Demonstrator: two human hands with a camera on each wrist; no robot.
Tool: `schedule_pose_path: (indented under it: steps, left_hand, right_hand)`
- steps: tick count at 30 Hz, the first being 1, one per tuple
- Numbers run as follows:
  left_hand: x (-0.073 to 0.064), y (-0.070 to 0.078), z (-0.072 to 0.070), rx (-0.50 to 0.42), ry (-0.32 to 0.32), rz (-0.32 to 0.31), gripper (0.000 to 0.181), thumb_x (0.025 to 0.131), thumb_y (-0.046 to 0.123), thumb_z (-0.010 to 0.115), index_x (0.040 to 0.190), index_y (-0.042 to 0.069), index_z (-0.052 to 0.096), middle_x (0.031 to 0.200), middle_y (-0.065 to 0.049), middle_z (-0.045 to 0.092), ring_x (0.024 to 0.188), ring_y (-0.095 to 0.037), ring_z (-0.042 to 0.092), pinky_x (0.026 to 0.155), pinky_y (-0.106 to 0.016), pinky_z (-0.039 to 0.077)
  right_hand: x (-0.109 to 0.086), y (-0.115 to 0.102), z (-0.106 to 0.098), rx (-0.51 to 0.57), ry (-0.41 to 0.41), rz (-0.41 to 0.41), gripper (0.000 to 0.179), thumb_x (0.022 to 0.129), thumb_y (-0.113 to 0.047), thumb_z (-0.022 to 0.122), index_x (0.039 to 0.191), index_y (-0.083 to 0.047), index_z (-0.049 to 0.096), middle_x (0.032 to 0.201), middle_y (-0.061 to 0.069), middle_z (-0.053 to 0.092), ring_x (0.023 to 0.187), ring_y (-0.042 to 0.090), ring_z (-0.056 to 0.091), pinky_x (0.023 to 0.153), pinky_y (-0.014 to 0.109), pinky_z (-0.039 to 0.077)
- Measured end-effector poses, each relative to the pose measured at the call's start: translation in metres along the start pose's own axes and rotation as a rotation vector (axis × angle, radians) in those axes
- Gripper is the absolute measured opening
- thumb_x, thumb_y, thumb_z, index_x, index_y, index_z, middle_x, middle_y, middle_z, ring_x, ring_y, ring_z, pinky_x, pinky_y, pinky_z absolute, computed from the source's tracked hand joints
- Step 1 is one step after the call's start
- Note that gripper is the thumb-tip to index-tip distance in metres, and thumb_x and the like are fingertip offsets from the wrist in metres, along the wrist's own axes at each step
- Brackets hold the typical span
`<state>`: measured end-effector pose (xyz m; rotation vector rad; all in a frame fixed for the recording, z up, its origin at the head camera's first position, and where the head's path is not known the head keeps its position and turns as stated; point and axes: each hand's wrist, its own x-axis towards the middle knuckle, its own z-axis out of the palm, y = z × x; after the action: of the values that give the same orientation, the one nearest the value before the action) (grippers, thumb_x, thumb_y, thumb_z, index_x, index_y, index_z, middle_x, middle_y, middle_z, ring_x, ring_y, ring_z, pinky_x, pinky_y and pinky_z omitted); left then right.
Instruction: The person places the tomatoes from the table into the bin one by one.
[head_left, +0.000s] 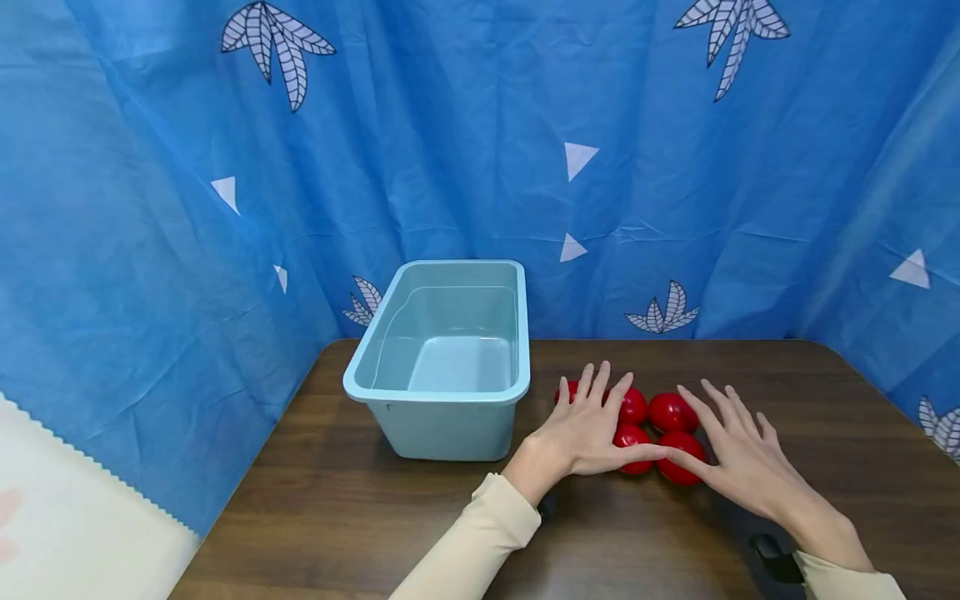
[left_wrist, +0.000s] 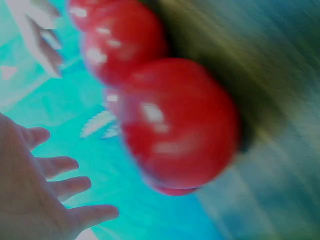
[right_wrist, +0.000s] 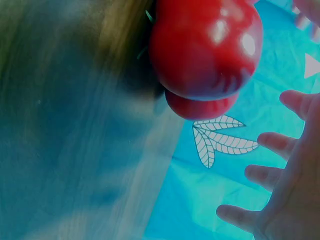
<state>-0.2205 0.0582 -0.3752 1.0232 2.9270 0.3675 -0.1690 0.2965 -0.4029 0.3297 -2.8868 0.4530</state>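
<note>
Several glossy red tomatoes sit clustered on the wooden table, partly hidden behind the hands in the head view. Over their left side my left hand hovers with fingers spread. My right hand is at their right side, its fingers also spread and straight. The two thumbs meet or nearly meet in front of the front tomatoes. In the left wrist view a large tomato stands apart from the fingers. A tomato with bits of green underneath shows in the right wrist view. Neither hand grips anything.
A light blue plastic tub stands left of the left hand, with nothing seen inside. Behind the wooden table hangs a blue curtain with white leaf prints. A pale cloth lies at the lower left.
</note>
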Motion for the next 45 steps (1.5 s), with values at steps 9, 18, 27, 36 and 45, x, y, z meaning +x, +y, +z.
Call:
schedule_pose_path:
  steps: [9, 18, 27, 36, 45]
  left_hand:
    - [-0.046, 0.005, -0.054, -0.132, 0.176, 0.191, 0.095, 0.095, 0.076, 0.049, 0.169, 0.029, 0.012, 0.175, 0.003, 0.012, 0.16, -0.018, 0.015, 0.128, -0.044, 0.018]
    - [-0.112, -0.079, -0.121, -0.147, 0.51, 0.093, 0.087, 0.097, 0.061, 0.06, 0.166, 0.02, 0.026, 0.166, -0.007, 0.033, 0.15, -0.026, 0.034, 0.12, -0.059, 0.034]
    - [-0.162, -0.165, -0.136, -0.183, 0.629, -0.259, 0.086, 0.099, 0.058, 0.061, 0.166, 0.016, 0.029, 0.162, -0.016, 0.033, 0.146, -0.038, 0.031, 0.111, -0.072, 0.034]
    - [-0.178, -0.2, -0.104, -0.493, 0.488, -0.431, 0.095, 0.096, 0.06, 0.066, 0.167, 0.015, 0.021, 0.162, -0.019, 0.029, 0.138, -0.039, 0.041, 0.11, -0.066, 0.039]
    - [-0.177, -0.208, -0.092, -0.673, 0.455, -0.428, 0.099, 0.093, 0.051, 0.075, 0.168, 0.019, 0.019, 0.162, -0.019, 0.037, 0.139, -0.043, 0.047, 0.111, -0.064, 0.043]
  right_hand:
    - [-0.005, 0.006, 0.005, 0.006, -0.028, 0.006, 0.098, 0.088, -0.051, 0.077, 0.163, -0.01, 0.03, 0.161, 0.034, 0.025, 0.145, 0.061, 0.016, 0.1, 0.088, 0.019]
    - [-0.008, 0.004, 0.008, -0.004, -0.042, -0.005, 0.096, 0.088, -0.058, 0.075, 0.159, -0.007, 0.036, 0.159, 0.032, 0.028, 0.143, 0.06, 0.021, 0.103, 0.083, 0.021]
    - [-0.011, 0.007, 0.013, 0.0, -0.029, -0.026, 0.09, 0.088, -0.052, 0.08, 0.152, 0.0, 0.043, 0.152, 0.031, 0.035, 0.132, 0.058, 0.034, 0.094, 0.084, 0.032]
    - [-0.015, 0.008, 0.019, 0.034, -0.01, -0.037, 0.082, 0.082, -0.042, 0.088, 0.144, 0.0, 0.053, 0.134, 0.026, 0.048, 0.114, 0.049, 0.048, 0.081, 0.073, 0.051]
    - [-0.015, 0.004, 0.023, 0.157, -0.008, -0.022, 0.074, 0.081, -0.028, 0.091, 0.139, 0.003, 0.055, 0.122, 0.023, 0.052, 0.107, 0.043, 0.054, 0.074, 0.061, 0.06]
